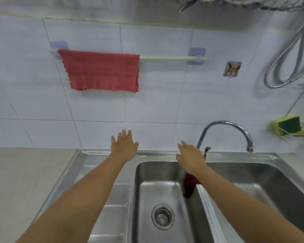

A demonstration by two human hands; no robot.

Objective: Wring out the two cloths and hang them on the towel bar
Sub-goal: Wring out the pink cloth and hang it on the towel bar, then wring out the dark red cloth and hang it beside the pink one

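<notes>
Even, bright, diffuse light falls on the white wall tiles (156,106) ahead of me, with soft glare on the steel sink (165,172) walls and only faint shadows. My view is soft overall, with motion blur strongest at the hose (288,55) upper right. Straight lines bow toward the edges.

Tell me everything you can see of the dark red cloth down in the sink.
The dark red cloth is bunched and limp, draped over the divider between the two steel basins, hanging down into the left one. It looks like soft fabric, darker than the hung cloth. The right wrist hides its top, and neither hand visibly grips it.
</notes>
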